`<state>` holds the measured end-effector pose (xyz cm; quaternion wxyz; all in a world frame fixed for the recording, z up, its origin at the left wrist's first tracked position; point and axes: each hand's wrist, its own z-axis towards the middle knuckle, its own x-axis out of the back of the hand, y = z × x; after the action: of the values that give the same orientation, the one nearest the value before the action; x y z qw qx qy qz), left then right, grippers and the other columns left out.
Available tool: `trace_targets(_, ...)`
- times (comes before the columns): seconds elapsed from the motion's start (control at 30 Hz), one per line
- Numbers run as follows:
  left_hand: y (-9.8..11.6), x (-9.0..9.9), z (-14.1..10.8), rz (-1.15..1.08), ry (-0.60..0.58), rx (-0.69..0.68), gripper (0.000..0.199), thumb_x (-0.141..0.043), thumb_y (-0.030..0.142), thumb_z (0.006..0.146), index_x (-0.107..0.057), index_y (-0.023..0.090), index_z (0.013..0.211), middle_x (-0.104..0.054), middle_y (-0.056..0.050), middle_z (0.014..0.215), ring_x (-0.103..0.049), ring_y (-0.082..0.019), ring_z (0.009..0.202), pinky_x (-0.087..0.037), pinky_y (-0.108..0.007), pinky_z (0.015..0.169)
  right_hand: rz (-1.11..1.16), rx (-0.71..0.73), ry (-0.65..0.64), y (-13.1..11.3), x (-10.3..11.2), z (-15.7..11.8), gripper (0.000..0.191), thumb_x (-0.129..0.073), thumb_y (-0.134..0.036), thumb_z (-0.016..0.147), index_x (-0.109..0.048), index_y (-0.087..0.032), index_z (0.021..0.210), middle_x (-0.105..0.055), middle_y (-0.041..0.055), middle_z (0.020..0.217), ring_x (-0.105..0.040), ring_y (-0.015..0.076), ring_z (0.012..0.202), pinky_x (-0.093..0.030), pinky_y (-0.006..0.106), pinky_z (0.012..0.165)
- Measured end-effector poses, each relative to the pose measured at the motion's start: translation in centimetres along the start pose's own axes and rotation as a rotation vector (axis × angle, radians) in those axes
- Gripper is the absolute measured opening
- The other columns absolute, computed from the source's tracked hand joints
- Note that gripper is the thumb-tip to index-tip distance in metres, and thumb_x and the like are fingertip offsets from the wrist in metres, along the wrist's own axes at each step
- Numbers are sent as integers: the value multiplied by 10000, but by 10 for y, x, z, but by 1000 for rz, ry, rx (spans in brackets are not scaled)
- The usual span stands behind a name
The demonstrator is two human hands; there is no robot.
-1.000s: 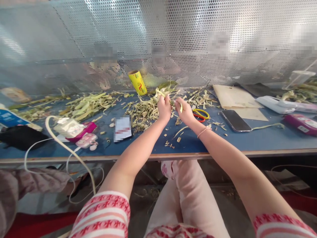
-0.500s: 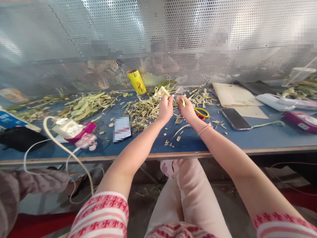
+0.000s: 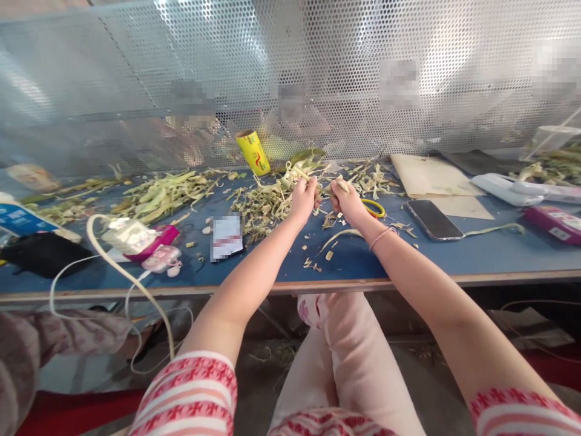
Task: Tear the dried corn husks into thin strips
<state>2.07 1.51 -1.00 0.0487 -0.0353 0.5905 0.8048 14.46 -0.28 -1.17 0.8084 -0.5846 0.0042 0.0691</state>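
Over the middle of the blue table [image 3: 272,260], my left hand [image 3: 305,197] is closed on a pale green plant stalk [image 3: 300,173] that pokes out past the thumb. A short gap to its right, my right hand [image 3: 345,197] is closed on a small pale stalk piece [image 3: 342,186]. A heap of shredded, wilted plant scraps [image 3: 261,209] lies beside and behind my left hand. Yellow-handled scissors [image 3: 374,209] rest partly behind my right wrist. The inner fingertips of both hands are hard to make out.
A yellow cardboard tube [image 3: 253,152] leans at the back by a perforated metal screen [image 3: 345,109]. Long green stalks [image 3: 170,194] lie to the left, near a charger with cables [image 3: 131,239]. A phone [image 3: 433,219] and cardboard sheets [image 3: 431,175] are at the right.
My right hand has shifted slightly right, widening the gap between my hands. The stalk piece in it now points another way. The whole view has moved a little.
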Motion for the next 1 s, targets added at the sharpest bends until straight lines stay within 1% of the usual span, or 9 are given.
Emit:
trace_targets(0.07,4,-1,-1,-41,0,39,336,-577,500,868,-496,188,774,-451,59,520,-455,-63,422,-347,-213,482,70,-76,29,-5,5,1,458,-590,-615,818,-388,-227,683,-340,-78,494,-250,53,415,-192,196,374)
trace_targets(0.13,8,-2,-2,-72,-42,60,281,-620,413,864,-525,171,755,-538,38,566,-502,-63,455,-395,-210,508,106,-119,54,-9,11,3,443,-614,-587,818,-426,-212,676,-384,-70,494,-258,43,405,-179,195,373)
trace_targets(0.27,11,-2,-3,-52,-167,-23,119,-701,253,799,-633,156,805,-642,17,670,-552,-55,531,-445,-196,555,113,-165,78,-12,20,4,465,-670,-537,799,-407,-200,616,-372,-75,477,-265,27,382,-173,195,368)
trace_targets(0.33,10,-1,-3,-34,-222,-94,133,-708,273,789,-675,168,864,-659,14,699,-548,-53,536,-436,-189,532,70,-179,77,-12,23,2,484,-687,-537,783,-392,-203,594,-342,-83,462,-263,29,380,-192,199,367)
trace_targets(0.43,8,1,-4,-37,-297,-157,227,-685,386,807,-696,173,885,-658,3,699,-537,-55,521,-420,-192,492,-33,-156,104,-12,25,1,473,-711,-553,744,-427,-204,599,-371,-75,469,-302,42,402,-245,211,387)
trace_targets(0.53,10,1,-6,-39,-359,-131,317,-684,474,789,-691,161,840,-638,3,649,-519,-53,490,-417,-194,475,-178,-107,144,-12,27,1,426,-701,-529,743,-476,-194,606,-418,-59,493,-341,58,446,-267,223,429)
trace_targets(0.7,12,2,-7,-73,-410,-100,403,-744,540,696,-663,169,829,-639,18,673,-504,-38,473,-406,-179,458,-376,70,216,-11,27,5,291,-632,-357,792,-510,-175,599,-423,-54,533,-352,71,533,-283,233,524)
trace_targets(0.9,12,9,-6,24,-512,-66,435,-712,581,707,-648,153,748,-641,-5,674,-528,-51,518,-423,-179,489,-407,86,182,-6,29,8,293,-607,-372,797,-479,-189,607,-381,-67,513,-302,73,516,-246,244,513)
trace_targets(1.0,16,9,-8,74,-483,-10,362,-723,507,731,-621,162,694,-624,5,653,-542,-63,528,-442,-187,513,-403,101,184,-4,30,9,311,-605,-364,796,-445,-198,588,-379,-64,510,-299,74,516,-234,237,500)
